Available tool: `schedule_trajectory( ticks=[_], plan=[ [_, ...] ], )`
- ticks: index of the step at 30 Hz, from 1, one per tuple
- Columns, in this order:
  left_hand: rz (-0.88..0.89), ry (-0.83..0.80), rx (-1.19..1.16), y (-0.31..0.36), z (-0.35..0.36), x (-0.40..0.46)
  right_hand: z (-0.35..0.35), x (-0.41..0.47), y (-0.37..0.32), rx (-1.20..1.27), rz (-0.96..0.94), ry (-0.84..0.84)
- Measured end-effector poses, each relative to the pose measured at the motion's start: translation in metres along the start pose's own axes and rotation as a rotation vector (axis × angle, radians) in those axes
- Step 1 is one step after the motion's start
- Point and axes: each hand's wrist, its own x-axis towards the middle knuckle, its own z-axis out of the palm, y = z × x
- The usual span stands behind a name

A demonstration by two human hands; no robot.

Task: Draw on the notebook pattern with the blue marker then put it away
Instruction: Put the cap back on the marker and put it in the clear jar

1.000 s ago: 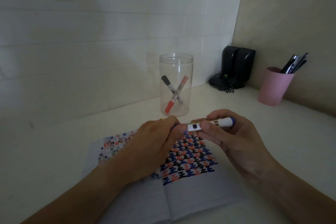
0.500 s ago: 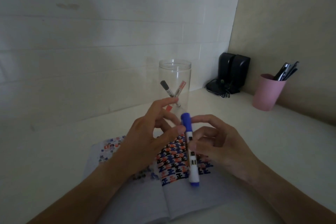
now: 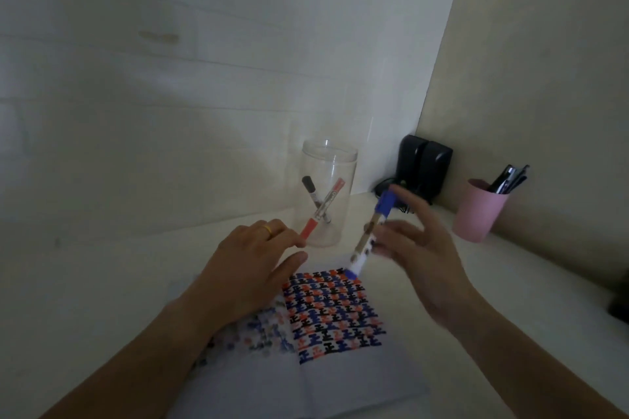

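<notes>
Nearest the camera, an open notebook [image 3: 340,381] lies flat on the pale table [image 3: 510,299], its right-hand page filled with a dense pattern [image 3: 335,311] of blue, red and black marks; the left-hand page carries fainter marks of the same kind. The left hand [image 3: 250,269] lies palm down over the notebook's upper left part, fingers loosely spread and holding nothing, a gold ring [image 3: 268,229] on one finger. The right hand [image 3: 417,253] hovers above the table to the right of the pattern, blurred, with its fingers partly opened around the blue marker [image 3: 369,235] — whether they truly grip it I cannot tell. The marker stands steeply tilted, blue cap up and away from the camera, its lower blue end just over the top edge of the pattern.

Behind the hands stands a clear plastic jar [image 3: 326,194], open at the top, with a red marker [image 3: 323,209] and a black marker [image 3: 316,198] crossed inside it. Farther right, against the beige side wall, sits a pink cup [image 3: 478,216] holding dark pens [image 3: 509,178]. In the corner — farthest back — stand two black speakers [image 3: 423,163].
</notes>
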Motion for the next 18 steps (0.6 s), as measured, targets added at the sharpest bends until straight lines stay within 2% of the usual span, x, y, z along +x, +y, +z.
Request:
schedule_trajectory(
  ticks=[4,7,14,18],
  plan=[
    [-0.014,0.03,0.047,0.0,0.002,0.0,0.013,0.046,-0.054,-0.088,-0.323,0.242],
    [-0.042,0.059,0.06,-0.003,0.0,-0.003,0.029,0.077,-0.08,-0.186,-0.484,0.332],
    [-0.051,0.065,0.049,-0.007,0.002,-0.004,0.057,0.127,-0.055,-0.608,-0.462,0.296],
    [-0.042,0.062,0.037,-0.007,0.002,-0.003,0.063,0.131,-0.047,-0.743,-0.391,0.254]
  ],
)
